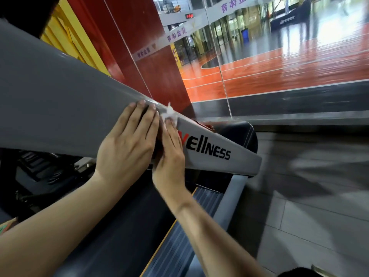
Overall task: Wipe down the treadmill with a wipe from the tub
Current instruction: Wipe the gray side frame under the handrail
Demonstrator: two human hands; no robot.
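Note:
The treadmill's grey side upright [60,108] slants from upper left down to lower right and carries black "WELLNESS" lettering. My left hand [127,140] lies flat on it with straight fingers. My right hand [169,154] sits just to its right, pressing a small crumpled white wipe [169,113] against the upright's upper edge; only a bit of the wipe shows past the fingertips. The dark running belt [123,226] lies below my forearms. The tub is not in view.
A glass wall [219,76] stands right behind the treadmill, with an orange sports court beyond. A red pillar [143,56] rises at the back. Grey tiled floor [309,226] runs along the right side. The treadmill's grey side rail [231,198] borders the belt.

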